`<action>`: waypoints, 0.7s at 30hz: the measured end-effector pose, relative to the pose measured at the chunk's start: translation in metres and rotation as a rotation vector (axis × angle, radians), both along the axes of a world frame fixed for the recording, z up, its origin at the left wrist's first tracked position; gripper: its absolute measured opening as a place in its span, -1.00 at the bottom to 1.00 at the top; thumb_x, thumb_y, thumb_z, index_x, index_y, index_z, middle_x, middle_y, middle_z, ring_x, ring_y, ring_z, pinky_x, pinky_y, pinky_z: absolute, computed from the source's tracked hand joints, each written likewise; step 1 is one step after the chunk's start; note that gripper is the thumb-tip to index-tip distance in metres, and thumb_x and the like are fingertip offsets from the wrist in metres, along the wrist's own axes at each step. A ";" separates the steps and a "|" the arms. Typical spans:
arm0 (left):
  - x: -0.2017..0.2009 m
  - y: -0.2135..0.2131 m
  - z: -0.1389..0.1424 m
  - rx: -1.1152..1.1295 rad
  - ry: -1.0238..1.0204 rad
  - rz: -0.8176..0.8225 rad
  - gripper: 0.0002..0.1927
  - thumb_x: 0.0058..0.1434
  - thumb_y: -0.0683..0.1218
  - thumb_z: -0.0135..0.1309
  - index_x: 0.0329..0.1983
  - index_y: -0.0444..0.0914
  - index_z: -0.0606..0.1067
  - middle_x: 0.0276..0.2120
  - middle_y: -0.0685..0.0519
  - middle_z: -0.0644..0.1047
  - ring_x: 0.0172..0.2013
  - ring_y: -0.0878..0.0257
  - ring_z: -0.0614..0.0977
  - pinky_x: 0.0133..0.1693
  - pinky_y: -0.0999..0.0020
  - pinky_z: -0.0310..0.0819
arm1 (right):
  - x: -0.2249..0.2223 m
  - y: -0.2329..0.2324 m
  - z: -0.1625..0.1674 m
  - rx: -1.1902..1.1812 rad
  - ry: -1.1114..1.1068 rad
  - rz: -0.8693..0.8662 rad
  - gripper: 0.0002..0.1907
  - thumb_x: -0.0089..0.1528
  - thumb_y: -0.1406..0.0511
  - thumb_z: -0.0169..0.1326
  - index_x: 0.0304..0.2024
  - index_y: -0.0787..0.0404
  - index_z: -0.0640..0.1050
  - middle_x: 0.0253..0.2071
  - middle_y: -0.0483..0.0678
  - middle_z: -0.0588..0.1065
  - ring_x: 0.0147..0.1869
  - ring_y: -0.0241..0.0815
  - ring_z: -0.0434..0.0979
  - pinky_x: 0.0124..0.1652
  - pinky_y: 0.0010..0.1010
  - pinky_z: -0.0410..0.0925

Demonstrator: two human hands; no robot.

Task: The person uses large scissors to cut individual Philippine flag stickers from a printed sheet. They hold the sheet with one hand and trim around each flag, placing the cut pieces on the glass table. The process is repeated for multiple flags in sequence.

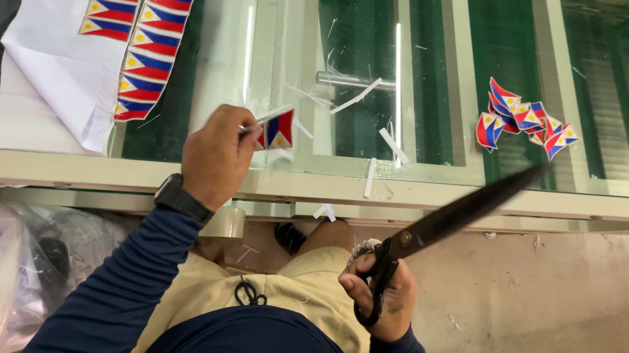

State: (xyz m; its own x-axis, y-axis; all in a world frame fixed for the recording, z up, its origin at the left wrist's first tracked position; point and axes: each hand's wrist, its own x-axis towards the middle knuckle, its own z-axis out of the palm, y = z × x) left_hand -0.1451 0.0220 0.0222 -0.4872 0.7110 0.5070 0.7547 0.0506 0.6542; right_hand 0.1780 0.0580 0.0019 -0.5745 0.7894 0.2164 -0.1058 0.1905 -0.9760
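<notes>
Left hand [218, 154] raised just over the near edge of the glass-topped table [434, 175], fingers pinched shut on a small flag patch [278, 129] in red, blue, white and yellow, held up off the glass with a thin white sliver at its edge. Right hand [381, 297] down over the lap, fingers closed through the loops of large black scissors [443, 223], blades together and pointing up and away toward the table's far right, well apart from the patch. Further right on the glass, a loose pile of cut flag patches [526, 120]. Far left, two uncut strips of printed flags [138, 11] lying on white cloth [52, 65]. White trimmings [357, 97] scattered over the glass between. Apparently mid-trim on a single patch: cut free from its strip, held for inspection or for a last edge. Next move, judging by the layout, calls for bringing blades and patch together, opening the scissors, and turning the patch so the white margin faces the cutting edge, with fingertips kept clear; or else dropping the finished piece onto the pile at right
</notes>
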 end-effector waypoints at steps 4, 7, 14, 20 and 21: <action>0.007 -0.026 0.018 0.160 -0.497 -0.017 -0.78 0.47 -0.12 0.07 -0.01 -0.30 0.31 -0.30 -0.03 0.52 -0.38 0.24 0.67 -0.40 0.37 0.59 | -0.010 0.002 -0.013 -0.181 0.010 0.124 -0.48 0.15 0.10 0.39 -0.10 0.32 0.46 -0.36 -0.02 0.51 -0.33 -0.27 0.51 -0.33 -0.49 0.38; 0.022 -0.044 0.033 0.154 -0.542 -0.047 -0.76 0.50 -0.15 0.02 0.10 -0.30 0.26 -0.30 0.00 0.56 -0.39 0.33 0.68 -0.42 0.45 0.58 | -0.033 0.003 -0.010 -0.270 -0.044 0.130 -0.42 0.11 0.06 0.37 -0.09 0.33 0.44 -0.34 -0.01 0.52 -0.35 -0.26 0.52 -0.34 -0.47 0.40; 0.018 -0.068 0.058 0.297 -0.983 -0.060 -0.29 0.25 -0.30 0.10 0.38 -0.26 0.05 -0.18 -0.01 0.55 -0.29 0.36 0.64 -0.37 0.49 0.60 | -0.059 -0.004 0.031 -0.204 -0.157 0.514 -0.11 0.09 -0.28 0.22 0.02 0.35 0.43 -0.28 -0.04 0.46 -0.20 -0.23 0.49 -0.16 -0.40 0.40; 0.001 -0.072 0.057 0.360 -1.094 0.003 -0.38 0.20 -0.25 0.23 0.24 -0.33 0.19 -0.18 -0.03 0.61 -0.29 0.39 0.63 -0.35 0.53 0.56 | -0.059 -0.025 0.038 -0.161 -0.471 0.598 -0.02 0.03 -0.37 0.09 0.02 0.35 0.45 -0.34 -0.04 0.45 -0.26 -0.22 0.51 -0.22 -0.39 0.42; 0.003 -0.072 0.055 0.280 -1.120 0.029 -0.46 0.23 -0.21 0.21 0.21 -0.33 0.25 -0.20 -0.01 0.62 -0.35 0.38 0.63 -0.40 0.52 0.52 | -0.058 -0.026 0.037 -0.168 -0.471 0.599 -0.02 0.03 -0.37 0.10 0.01 0.36 0.44 -0.34 -0.03 0.45 -0.26 -0.21 0.52 -0.21 -0.39 0.42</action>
State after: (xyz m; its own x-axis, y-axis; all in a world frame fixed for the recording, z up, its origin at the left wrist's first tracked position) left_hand -0.1421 -0.0502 0.0771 -0.7781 0.6228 -0.0813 -0.2546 -0.1944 0.9473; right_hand 0.1203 0.0325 0.0392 -0.9148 0.3163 -0.2512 0.2887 0.0772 -0.9543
